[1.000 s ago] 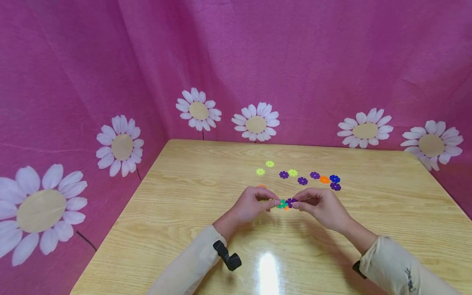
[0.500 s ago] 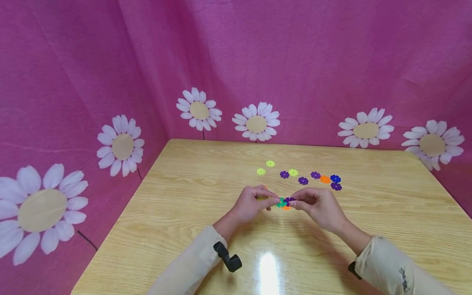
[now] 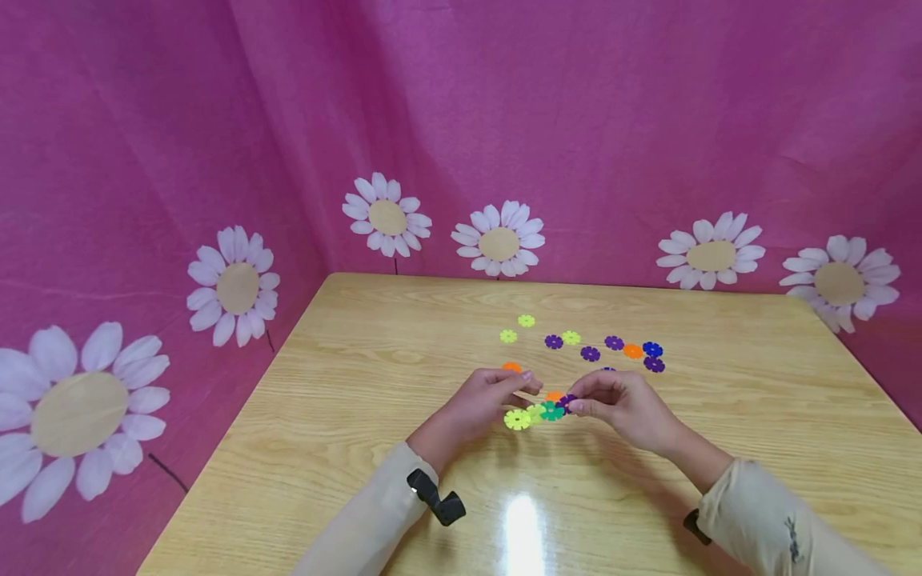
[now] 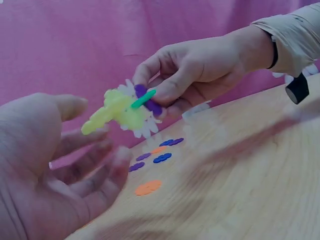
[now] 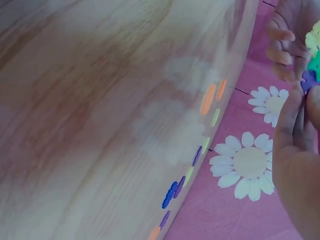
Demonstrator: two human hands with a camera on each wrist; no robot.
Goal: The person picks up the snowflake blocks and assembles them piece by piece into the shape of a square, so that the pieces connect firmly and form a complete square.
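Observation:
A short chain of flower-shaped plastic discs hangs just above the wooden table. It runs from a yellow disc on the left through green and orange to a purple disc. My right hand pinches the purple end between thumb and fingers. My left hand hovers just left of and above the chain with loose fingers and holds nothing. The left wrist view shows the chain gripped by the right hand only, with the left palm open below it. The right wrist view catches only the chain's edge.
Several loose discs lie beyond the hands: yellow ones, purple ones, an orange one and a blue one. Another orange disc lies behind the left hand. Pink cloth walls with paper daisies close in the table.
My left hand has let go of the chain and opened. The yellow end now hangs free, and the chain sits a little lower, held only by the right hand.

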